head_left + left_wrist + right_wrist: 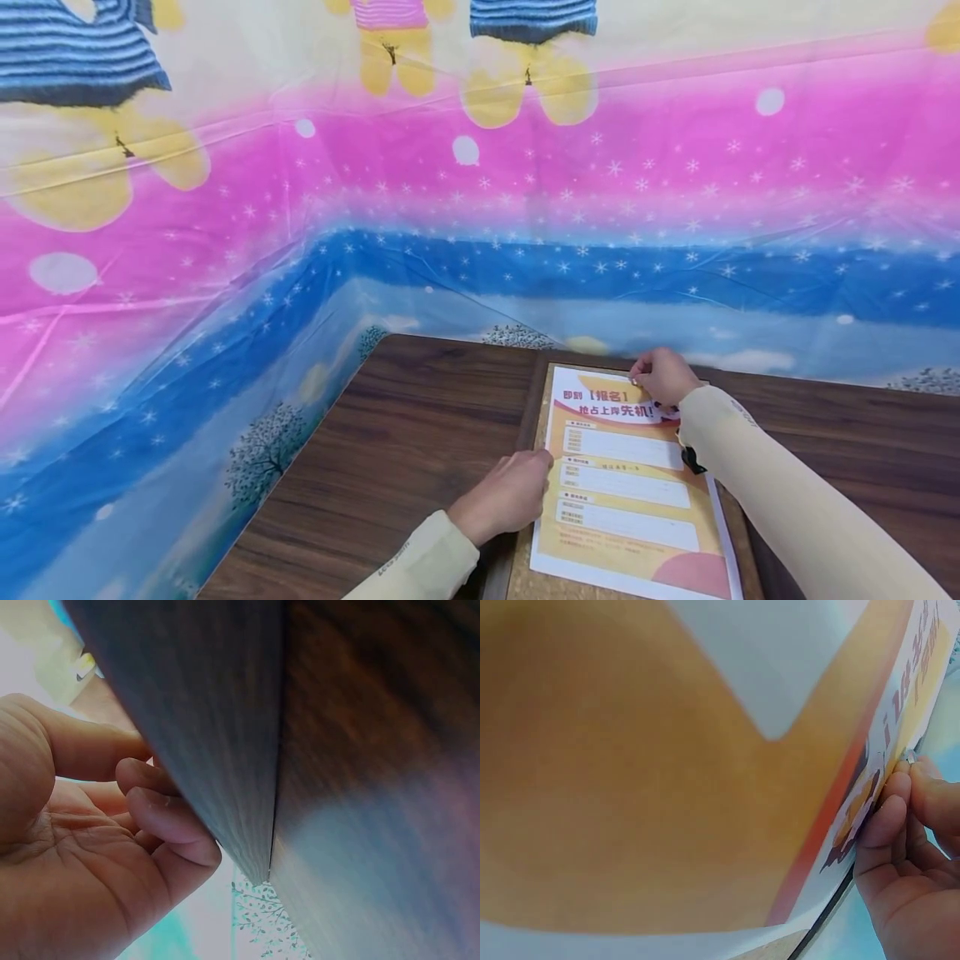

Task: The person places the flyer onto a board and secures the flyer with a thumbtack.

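Observation:
A printed poster [622,500] in yellow, white and red lies on a cork board [558,587] with a dark frame. My right hand [663,379] is at the poster's top edge. In the right wrist view its thumb and forefinger pinch a small shiny pushpin [910,756] against the poster's top; the pin's point is hidden. My left hand [506,492] holds the board's left edge, about halfway up. In the left wrist view its curled fingers [169,817] meet the dark wooden frame side [217,727]; some fingertips are hidden behind that edge.
Under the board is a dark wood-grain table [397,433]. A pink and blue patterned cloth [450,208] hangs along the table's back and left sides. A dark band [693,460] is at my right wrist, close over the poster.

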The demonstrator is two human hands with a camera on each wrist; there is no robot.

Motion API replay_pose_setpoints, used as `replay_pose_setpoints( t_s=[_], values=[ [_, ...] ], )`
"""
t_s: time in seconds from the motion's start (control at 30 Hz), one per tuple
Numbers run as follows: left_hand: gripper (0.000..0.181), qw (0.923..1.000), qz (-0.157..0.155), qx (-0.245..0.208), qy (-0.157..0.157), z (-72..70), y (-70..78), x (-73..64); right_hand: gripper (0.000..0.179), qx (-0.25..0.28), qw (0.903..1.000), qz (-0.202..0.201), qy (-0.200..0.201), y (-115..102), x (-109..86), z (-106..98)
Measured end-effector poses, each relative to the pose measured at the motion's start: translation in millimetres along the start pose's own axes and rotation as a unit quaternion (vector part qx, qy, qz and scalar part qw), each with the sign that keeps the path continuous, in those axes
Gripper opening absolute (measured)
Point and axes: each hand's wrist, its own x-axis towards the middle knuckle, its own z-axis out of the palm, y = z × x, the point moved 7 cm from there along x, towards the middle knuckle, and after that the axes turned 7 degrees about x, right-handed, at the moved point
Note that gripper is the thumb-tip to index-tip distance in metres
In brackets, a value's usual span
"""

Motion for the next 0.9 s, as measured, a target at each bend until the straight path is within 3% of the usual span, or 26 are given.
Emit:
replay_pose_setpoints(
  t_s=[0.47, 0.9],
  values=[
    [0.009, 0.9999, 0.012, 0.005, 0.008, 1.8, 0.3, 0.1, 0.013, -0.006, 0.9997, 0.021, 0.015, -4.1, -1.0, -1.3],
    [0.007, 0.9999, 0.009, 0.004, 0.003, 2.0, -1.3, -1.6, 0.016, 0.025, 0.9989, 0.039, 0.005, -2.6, -4.9, -2.6]
  ],
)
